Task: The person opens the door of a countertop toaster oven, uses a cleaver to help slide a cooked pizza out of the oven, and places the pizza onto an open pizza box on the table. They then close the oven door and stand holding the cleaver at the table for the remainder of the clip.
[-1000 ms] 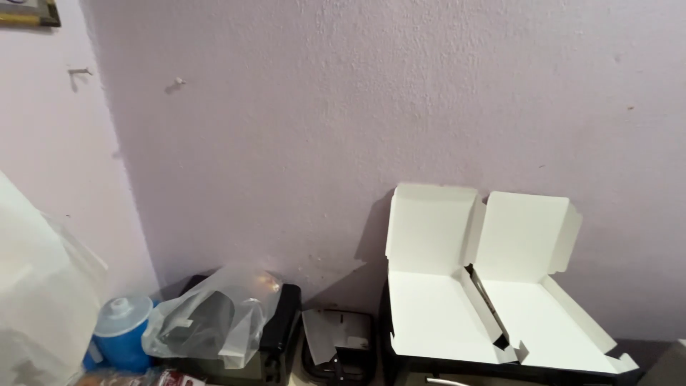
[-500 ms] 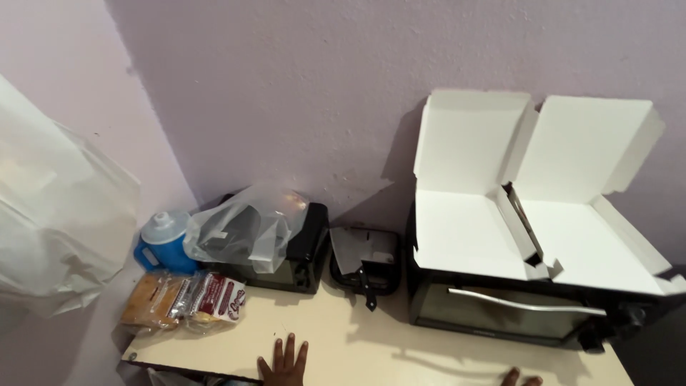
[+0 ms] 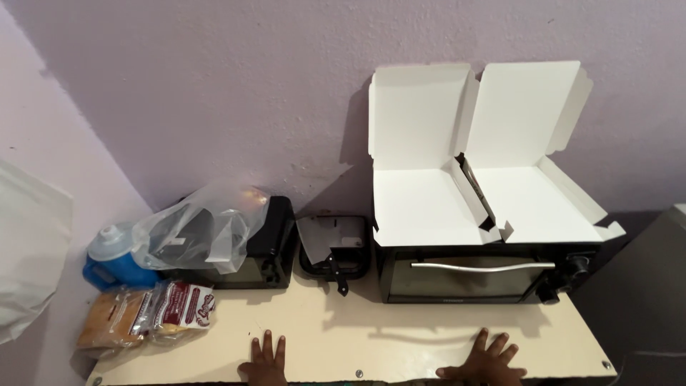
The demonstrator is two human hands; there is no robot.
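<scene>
Both hands now lie further onto the tabletop (image 3: 400, 339): left hand (image 3: 264, 361) and right hand (image 3: 486, 361) flat, fingers spread, holding nothing, wrists cut off. Beyond, bagged bread (image 3: 146, 314) left, toaster oven (image 3: 479, 271) under two open white boxes (image 3: 471, 161); a plastic bag (image 3: 204, 229) half hides a black appliance (image 3: 268, 246).

Only the person's two hands show, at the near edge of the picture. The left hand (image 3: 265, 359) is bare, seen from the back, with no ring or glove on the fingers in view. The right hand (image 3: 486, 359) is bare too, also seen from the back, without ring or glove. Both are cut off near the wrist by the picture's edge, so no sleeve, watch or band can be made out.
</scene>
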